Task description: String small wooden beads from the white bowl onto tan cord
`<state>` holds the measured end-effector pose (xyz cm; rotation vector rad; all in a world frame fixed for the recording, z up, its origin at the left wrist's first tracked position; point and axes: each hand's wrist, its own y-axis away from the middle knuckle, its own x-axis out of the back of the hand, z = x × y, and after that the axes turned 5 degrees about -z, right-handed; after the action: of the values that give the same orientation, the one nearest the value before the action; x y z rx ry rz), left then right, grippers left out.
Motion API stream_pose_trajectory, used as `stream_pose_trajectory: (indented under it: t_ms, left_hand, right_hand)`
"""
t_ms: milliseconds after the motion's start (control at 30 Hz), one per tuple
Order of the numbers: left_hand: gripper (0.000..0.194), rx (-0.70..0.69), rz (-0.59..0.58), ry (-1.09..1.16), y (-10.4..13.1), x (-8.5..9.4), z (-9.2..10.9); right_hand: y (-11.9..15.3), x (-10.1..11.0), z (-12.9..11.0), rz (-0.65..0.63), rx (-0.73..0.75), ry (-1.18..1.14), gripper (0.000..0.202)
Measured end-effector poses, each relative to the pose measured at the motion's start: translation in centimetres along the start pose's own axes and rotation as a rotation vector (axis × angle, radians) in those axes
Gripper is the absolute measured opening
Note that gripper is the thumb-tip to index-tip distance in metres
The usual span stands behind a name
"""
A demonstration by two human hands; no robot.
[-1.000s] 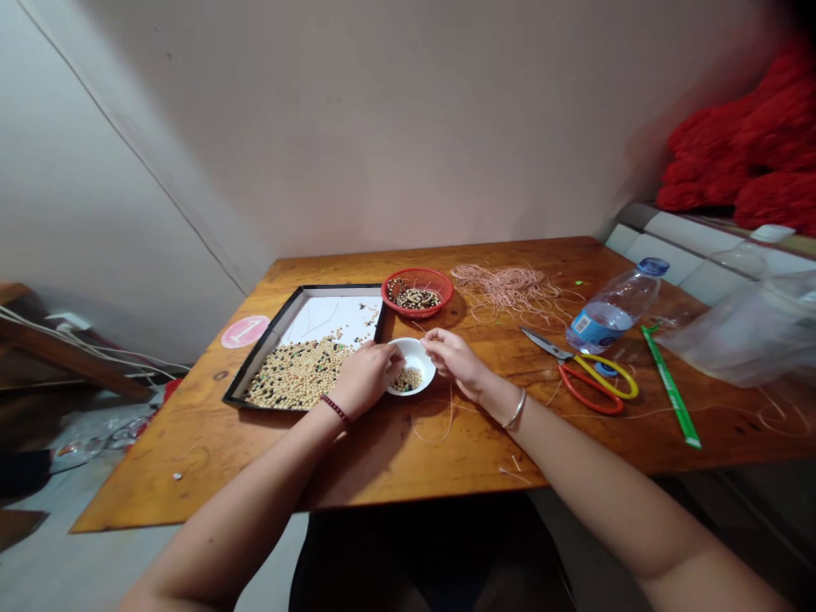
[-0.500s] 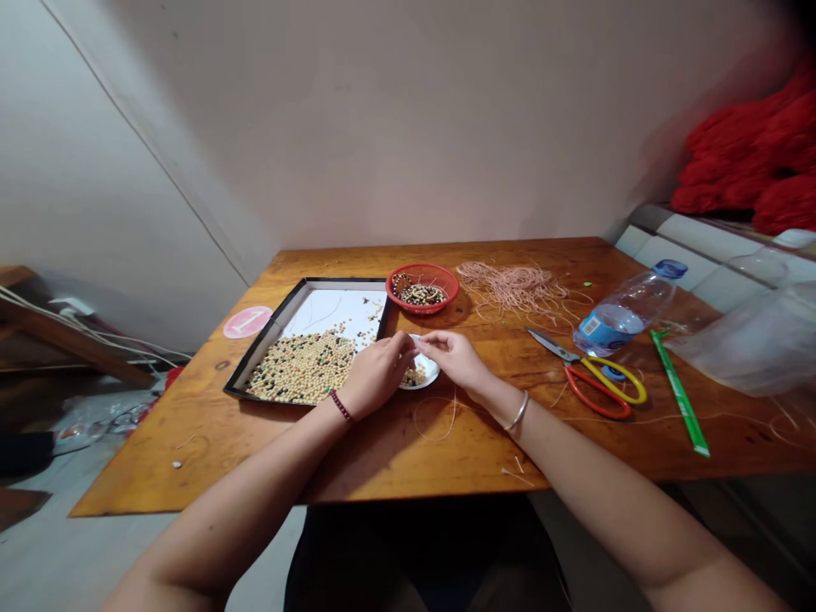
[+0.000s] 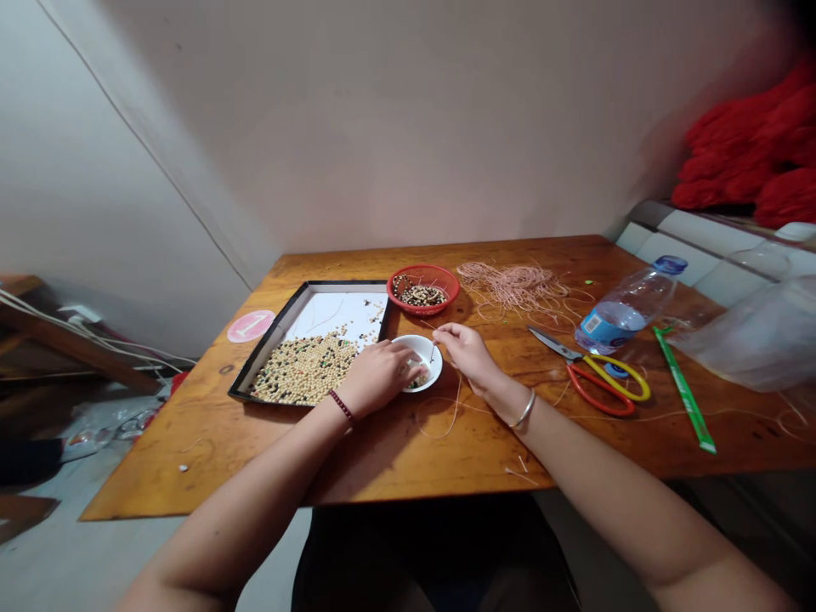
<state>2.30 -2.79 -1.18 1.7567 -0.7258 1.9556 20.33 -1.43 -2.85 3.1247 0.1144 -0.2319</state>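
My left hand [image 3: 381, 374] dips its fingertips into a small white bowl [image 3: 428, 347] holding a few beads. Its fingers look slightly spread, with the tips partly hidden. Just past the bowl's right rim, my right hand [image 3: 464, 347] pinches a thin cord between thumb and forefinger. A small dark piece hangs by those fingertips, too small to name. From below this hand the thin pinkish cord [image 3: 457, 408] loops down onto the table. Left of the bowl, a black-edged tray [image 3: 268, 340] holds cream beads [image 3: 306, 365] mixed with dark and coloured ones.
Behind the bowl stands a red basket [image 3: 454, 293] of strung beads. A tangle of pink cord [image 3: 516, 285], scissors [image 3: 599, 382], a water bottle [image 3: 612, 319] and a green strip [image 3: 685, 391] lie to the right. A round pink number card [image 3: 251, 326] lies beside the tray.
My hands, together over the bowl before, have moved apart. The right moved to the right with the cord; the left lowered its fingers into the bowl.
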Motion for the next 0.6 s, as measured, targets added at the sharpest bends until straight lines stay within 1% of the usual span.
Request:
stream_pose_trajectory:
  t_ms: [100,167,267,333,467,600]
  left_hand:
    - [0.034,-0.041,-0.022,-0.013,0.20,0.02,-0.12]
    - [0.033,-0.068,-0.023,-0.042,0.33,0.05,-0.10]
    - [0.037,-0.088,-0.030,-0.080,0.39,0.13,-0.02]
    - [0.036,-0.081,-0.046,-0.073,0.36,0.17,0.01]
    - [0.026,-0.032,-0.086,-0.046,0.22,0.11,0.04]
    - [0.018,0.030,-0.083,-0.008,0.11,-0.12,0.13]
  right_hand:
    - [0.15,0.12,-0.52,0.042,-0.030,0.015,0.020]
    - [0.14,0.05,-0.55,0.011,-0.023,0.031,0.019]
    - [-0.05,-0.22,-0.18,-0.036,0.011,0.046,0.018]
    - [-0.18,-0.37,0.13,-0.038,0.036,0.048,0.018]
    - [-0.22,-0.42,0.38,-0.061,0.058,0.048,0.020]
    - [-0.07,-0.39,0.20,-0.086,0.059,0.058,0.020]
